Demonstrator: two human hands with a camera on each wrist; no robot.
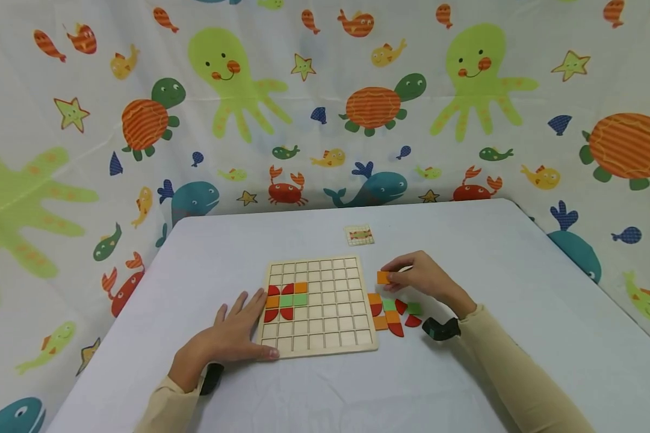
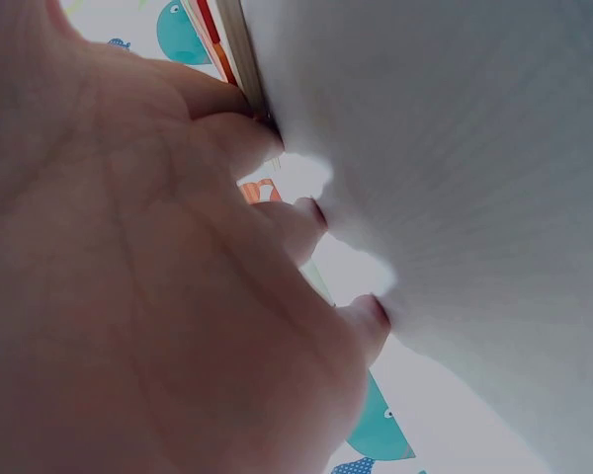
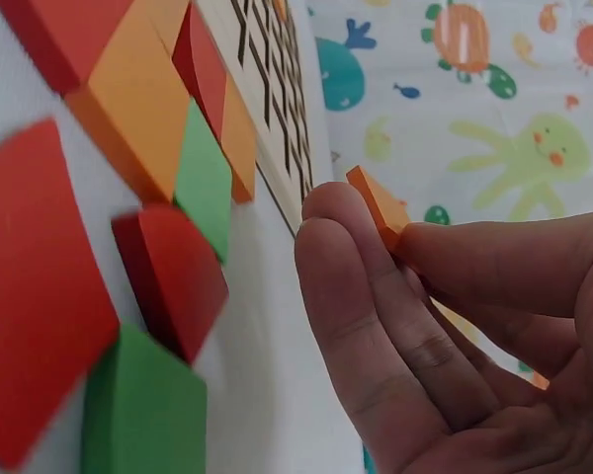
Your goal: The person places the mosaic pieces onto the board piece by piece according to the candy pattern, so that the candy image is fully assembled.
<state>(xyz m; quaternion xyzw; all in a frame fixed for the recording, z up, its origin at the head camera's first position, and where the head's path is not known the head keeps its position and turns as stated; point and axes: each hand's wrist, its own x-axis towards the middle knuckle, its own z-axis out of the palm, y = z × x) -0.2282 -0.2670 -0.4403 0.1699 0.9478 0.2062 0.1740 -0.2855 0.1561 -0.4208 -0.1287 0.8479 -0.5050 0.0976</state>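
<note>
My right hand [image 1: 424,278] pinches an orange square tile [image 1: 383,277] between thumb and fingers, just off the right edge of the wooden grid board [image 1: 333,325]. In the right wrist view the orange tile [image 3: 378,205] shows above the thumb tip. My left hand [image 1: 229,332] is spread along the board's left edge, thumb at the lower left corner and fingertips by the upper side. On the board's left part, red quarter-round tiles [image 1: 271,315], orange tiles [image 1: 300,287] and green tiles [image 1: 300,299] fill several neighbouring cells.
Loose red, orange and green tiles [image 1: 380,323] lie beside the board's right edge, below my right hand. A small pattern card [image 1: 360,235] lies behind the board on the white table [image 1: 238,240]. A curtain [image 1: 314,90] printed with sea animals hangs around the table.
</note>
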